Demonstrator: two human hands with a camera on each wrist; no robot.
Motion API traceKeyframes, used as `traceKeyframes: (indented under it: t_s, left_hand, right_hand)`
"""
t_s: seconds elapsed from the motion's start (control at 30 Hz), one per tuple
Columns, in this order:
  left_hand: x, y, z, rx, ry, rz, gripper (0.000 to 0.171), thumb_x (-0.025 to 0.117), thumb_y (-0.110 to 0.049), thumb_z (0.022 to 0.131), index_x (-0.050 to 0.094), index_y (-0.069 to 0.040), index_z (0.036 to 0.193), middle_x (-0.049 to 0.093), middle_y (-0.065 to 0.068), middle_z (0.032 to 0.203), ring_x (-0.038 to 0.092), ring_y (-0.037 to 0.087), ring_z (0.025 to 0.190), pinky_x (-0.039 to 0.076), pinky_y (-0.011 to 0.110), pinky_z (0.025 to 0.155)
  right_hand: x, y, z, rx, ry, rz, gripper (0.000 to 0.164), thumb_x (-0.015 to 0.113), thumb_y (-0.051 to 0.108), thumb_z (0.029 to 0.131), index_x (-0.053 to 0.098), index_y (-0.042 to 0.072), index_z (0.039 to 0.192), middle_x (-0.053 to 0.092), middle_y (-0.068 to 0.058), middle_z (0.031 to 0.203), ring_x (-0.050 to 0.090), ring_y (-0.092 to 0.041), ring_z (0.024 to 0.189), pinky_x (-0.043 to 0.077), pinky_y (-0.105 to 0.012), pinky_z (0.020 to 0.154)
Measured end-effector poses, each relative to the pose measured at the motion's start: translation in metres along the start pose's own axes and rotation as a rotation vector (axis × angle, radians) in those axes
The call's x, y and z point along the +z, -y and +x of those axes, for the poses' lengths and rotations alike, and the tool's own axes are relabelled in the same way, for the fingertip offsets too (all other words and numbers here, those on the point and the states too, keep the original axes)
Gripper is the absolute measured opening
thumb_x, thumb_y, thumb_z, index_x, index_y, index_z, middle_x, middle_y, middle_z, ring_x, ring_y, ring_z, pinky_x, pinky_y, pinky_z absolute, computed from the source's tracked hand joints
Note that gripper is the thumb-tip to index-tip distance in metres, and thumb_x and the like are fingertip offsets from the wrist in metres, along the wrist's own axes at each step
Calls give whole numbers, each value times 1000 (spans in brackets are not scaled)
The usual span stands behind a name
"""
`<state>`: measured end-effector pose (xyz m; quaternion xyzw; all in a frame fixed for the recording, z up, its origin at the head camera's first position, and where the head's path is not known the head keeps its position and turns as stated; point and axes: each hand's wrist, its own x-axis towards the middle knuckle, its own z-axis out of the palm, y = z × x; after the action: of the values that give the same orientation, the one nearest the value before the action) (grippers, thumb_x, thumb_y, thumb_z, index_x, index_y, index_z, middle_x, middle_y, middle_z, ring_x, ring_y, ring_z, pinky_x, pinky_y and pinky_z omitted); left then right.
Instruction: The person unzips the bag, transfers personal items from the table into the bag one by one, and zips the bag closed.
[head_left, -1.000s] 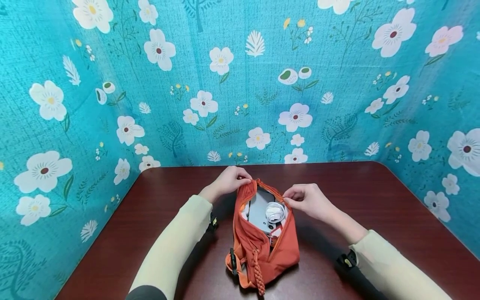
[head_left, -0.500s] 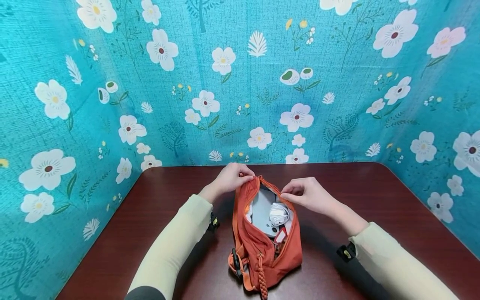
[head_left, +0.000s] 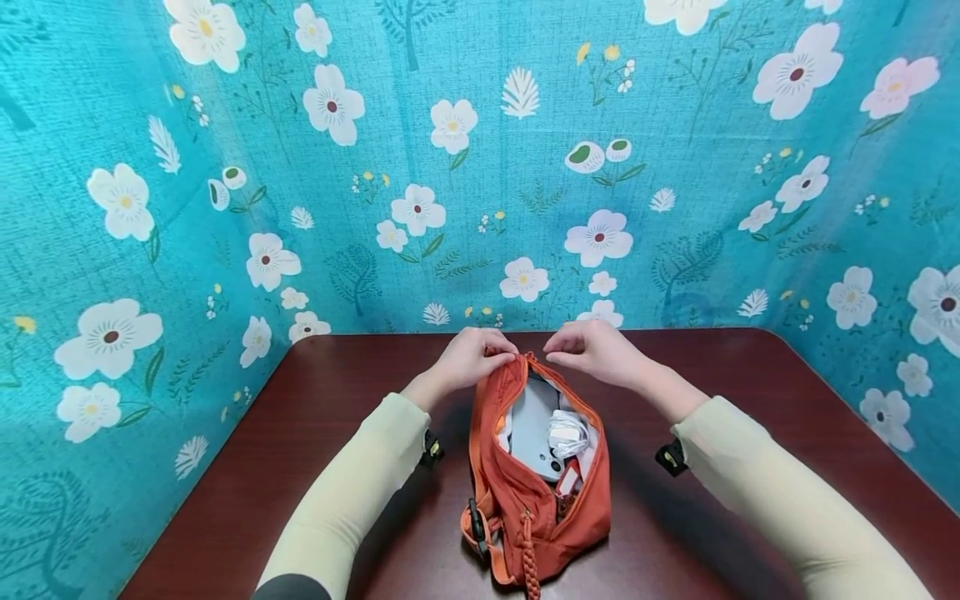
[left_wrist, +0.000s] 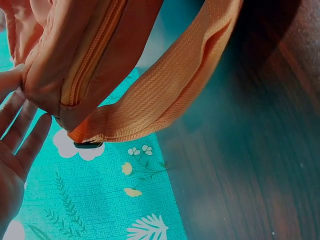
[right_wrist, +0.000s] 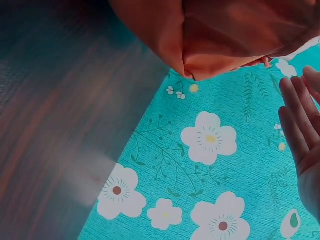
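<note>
An orange-red sling bag [head_left: 510,454] stands on the table with its zip open. Inside lie a flat pale-grey item with round dark spots [head_left: 531,425], a coiled white cable [head_left: 568,433] and a small red and white item [head_left: 570,477]. At the bag's far end, my left hand [head_left: 472,357] pinches the fabric beside the zip's end; its other fingers are spread in the left wrist view. My right hand [head_left: 600,354] hovers just right of that end, apart from the bag, with thumb and fingers loosely bent. An orange strap [left_wrist: 170,90] hangs along the bag's left side.
The dark wooden table [head_left: 360,367] meets a teal flowered cloth [head_left: 480,167] at the back and sides. A black buckle [head_left: 477,521] and a braided orange cord [head_left: 529,554] hang at the bag's near end.
My right hand has let go of the opening's right edge and moved up and left to the bag's far end. The left hand keeps its hold.
</note>
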<state>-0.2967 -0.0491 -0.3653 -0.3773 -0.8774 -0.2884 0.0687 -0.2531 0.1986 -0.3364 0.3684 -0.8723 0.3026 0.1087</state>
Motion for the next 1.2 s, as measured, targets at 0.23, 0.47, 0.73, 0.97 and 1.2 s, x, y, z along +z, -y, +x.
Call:
traceKeyframes:
  t_s: [0.23, 0.47, 0.73, 0.97, 1.2]
  left_hand:
    - [2, -1, 0, 27, -20, -9, 13, 68, -17, 93, 77, -15, 101, 69, -4, 96, 59, 7, 83, 48, 23, 71]
    - [3, -3, 0, 32, -54, -37, 14, 68, -16, 92, 77, -13, 102, 69, -2, 99, 61, 10, 89, 50, 25, 76]
    - [5, -2, -3, 43, -81, -53, 14, 69, -14, 91, 77, -11, 103, 69, 0, 99, 62, 12, 91, 52, 35, 79]
    - [6, -3, -6, 19, -76, -38, 14, 69, -16, 92, 77, -13, 103, 69, -2, 99, 61, 10, 90, 51, 27, 77]
    - [7, -2, -6, 34, -81, -14, 14, 68, -17, 92, 77, -13, 102, 69, -2, 98, 61, 10, 90, 51, 30, 79]
  right_hand:
    - [7, -10, 13, 15, -5, -3, 11, 72, 10, 88, 75, 10, 99, 69, 3, 93, 64, -10, 79, 53, -33, 67]
    - [15, -18, 22, 16, 28, 14, 14, 71, 8, 89, 75, 8, 103, 70, -1, 100, 65, -19, 93, 53, -39, 76]
    - [24, -19, 26, 34, 74, 36, 10, 70, 9, 90, 75, 12, 98, 71, 2, 95, 64, -15, 86, 50, -34, 72]
    - [28, -20, 27, 53, 85, 46, 9, 69, 8, 89, 75, 13, 94, 70, 4, 89, 58, -11, 73, 48, -30, 64]
    - [31, -21, 27, 90, 99, 130, 8, 67, 5, 88, 72, 11, 90, 69, 3, 84, 62, -11, 71, 51, -30, 65]
